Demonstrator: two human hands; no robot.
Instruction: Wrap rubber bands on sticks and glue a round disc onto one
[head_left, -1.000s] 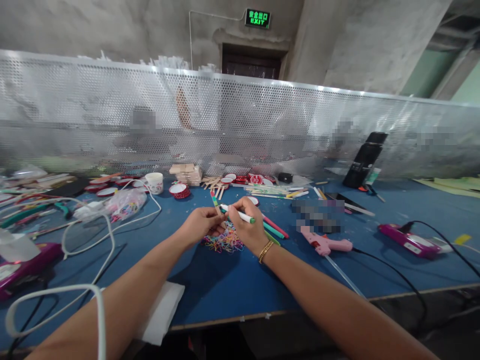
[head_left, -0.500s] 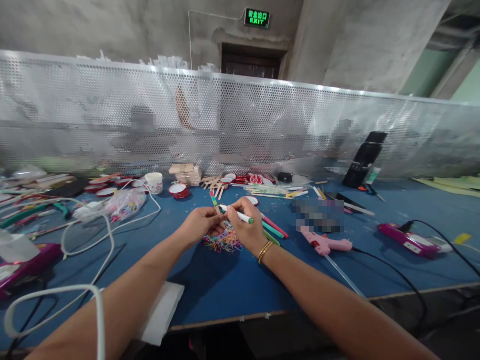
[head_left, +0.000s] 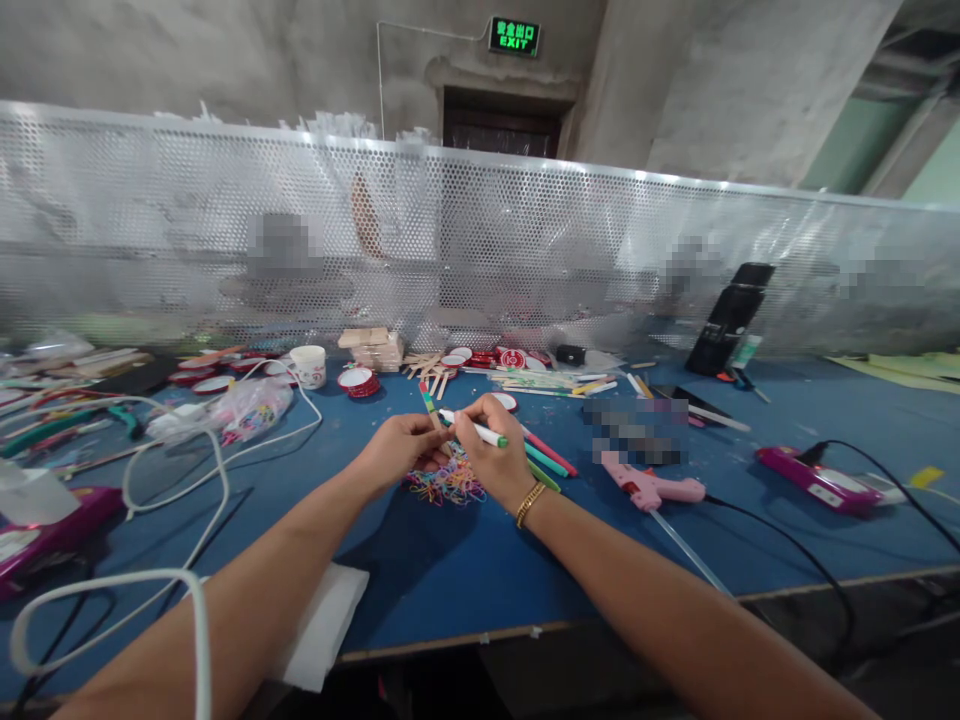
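Observation:
My left hand (head_left: 409, 447) pinches a wooden stick (head_left: 427, 394) whose upper end is coloured red and green. In my right hand (head_left: 491, 447) is a white marker with a green end (head_left: 489, 436), its tip against or very near the stick. Below both hands lies a pile of colourful small bands (head_left: 448, 484). Beside my right hand, a red marker (head_left: 556, 456), a teal marker (head_left: 546, 460) and a green one (head_left: 543, 476) rest on the blue table (head_left: 465, 580).
A pink glue gun (head_left: 651, 488) lies right, near a purple power strip (head_left: 821, 482). Behind are a paper cup (head_left: 308, 367), stacked wooden pieces (head_left: 373, 350) and red-rimmed discs (head_left: 358, 382). White cable (head_left: 201, 640) loops at left; a perforated metal screen (head_left: 510, 250) stands behind.

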